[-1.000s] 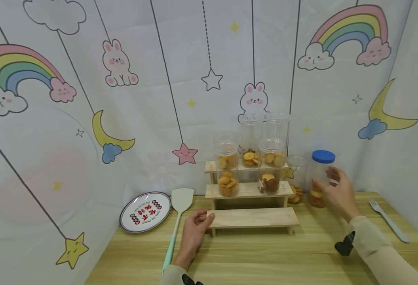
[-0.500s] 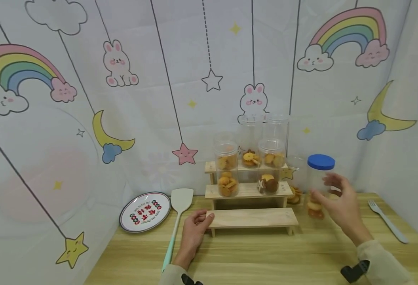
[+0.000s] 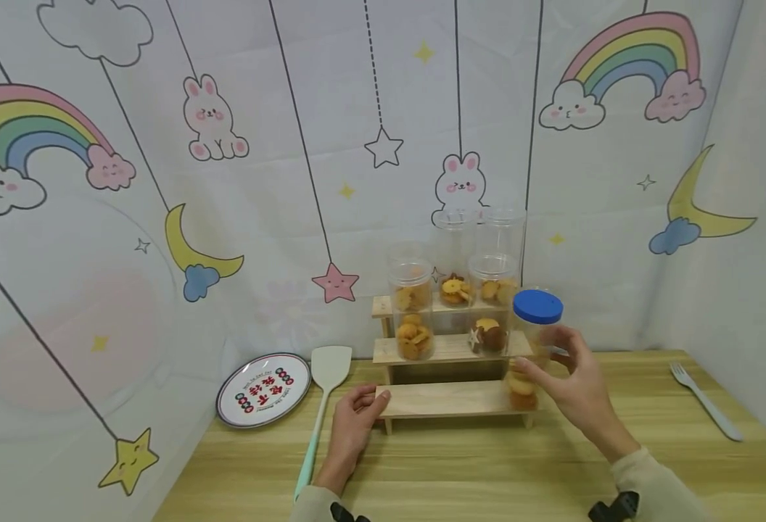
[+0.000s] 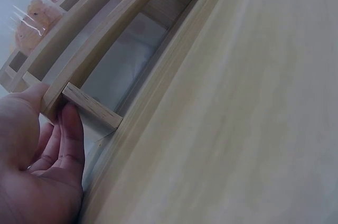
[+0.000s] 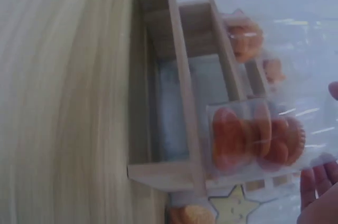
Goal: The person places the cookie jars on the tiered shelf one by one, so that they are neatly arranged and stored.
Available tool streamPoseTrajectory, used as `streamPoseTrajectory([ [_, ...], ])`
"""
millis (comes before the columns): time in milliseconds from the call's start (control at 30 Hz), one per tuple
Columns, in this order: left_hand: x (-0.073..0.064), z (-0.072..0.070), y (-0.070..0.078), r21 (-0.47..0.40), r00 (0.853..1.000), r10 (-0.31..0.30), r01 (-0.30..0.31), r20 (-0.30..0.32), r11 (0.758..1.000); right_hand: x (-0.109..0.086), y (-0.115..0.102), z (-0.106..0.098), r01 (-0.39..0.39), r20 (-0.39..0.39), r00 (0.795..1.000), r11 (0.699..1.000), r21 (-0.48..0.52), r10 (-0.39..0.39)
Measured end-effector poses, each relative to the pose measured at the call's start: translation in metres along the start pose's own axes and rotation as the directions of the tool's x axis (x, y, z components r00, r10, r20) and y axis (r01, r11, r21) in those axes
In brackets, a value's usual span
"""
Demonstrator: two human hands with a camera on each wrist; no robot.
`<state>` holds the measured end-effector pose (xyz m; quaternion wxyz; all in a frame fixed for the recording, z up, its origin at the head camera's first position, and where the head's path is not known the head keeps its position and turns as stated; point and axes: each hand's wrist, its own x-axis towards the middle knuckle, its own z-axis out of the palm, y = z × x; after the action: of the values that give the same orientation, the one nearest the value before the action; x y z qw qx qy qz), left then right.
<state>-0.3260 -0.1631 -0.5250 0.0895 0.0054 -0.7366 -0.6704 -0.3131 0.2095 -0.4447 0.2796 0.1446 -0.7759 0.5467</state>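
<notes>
My right hand grips a clear cookie jar with a blue lid. The jar is at the right end of the lowest step of a three-tier wooden display stand. In the right wrist view, round cookies show in the jar's bottom, close to the step's board; whether they touch I cannot tell. With thumb on top and fingers below, my left hand holds the left end of that step, as the left wrist view also shows.
Several lidless clear jars with cookies stand on the upper two tiers, such as a left jar. Left of the stand are a white spatula and a printed plate. A fork lies at the right. More cookies show beside the stand.
My right hand has carried the blue-lidded jar from the table right of the stand, forward and left, to the lowest step. My left hand has stayed on the stand.
</notes>
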Motion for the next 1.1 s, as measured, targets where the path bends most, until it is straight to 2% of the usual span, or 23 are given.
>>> streamPoseTrajectory([
  [267,0.003,0.004,0.002,0.006,1.000,0.023,-0.023,0.016,1.000,-0.007,-0.006,0.029,0.045,0.053,0.997,0.998,0.036,-0.047],
  [433,0.001,0.002,0.004,0.031,1.000,0.017,-0.017,-0.008,0.999,-0.011,-0.007,0.052,0.032,0.108,0.994,0.998,0.048,-0.037],
  [600,0.001,0.000,0.003,0.047,1.000,0.023,-0.023,-0.004,0.999,-0.012,-0.007,0.071,0.022,0.130,0.991,0.995,0.095,-0.035],
  [733,0.002,-0.002,0.002,0.032,1.000,0.028,-0.028,-0.008,0.999,-0.013,-0.009,0.086,0.029,0.136,0.990,0.993,0.114,-0.044],
  [1100,0.001,0.000,0.000,0.016,1.000,-0.001,0.002,-0.014,1.000,-0.012,-0.018,0.116,0.056,0.111,0.992,0.996,0.067,-0.063],
])
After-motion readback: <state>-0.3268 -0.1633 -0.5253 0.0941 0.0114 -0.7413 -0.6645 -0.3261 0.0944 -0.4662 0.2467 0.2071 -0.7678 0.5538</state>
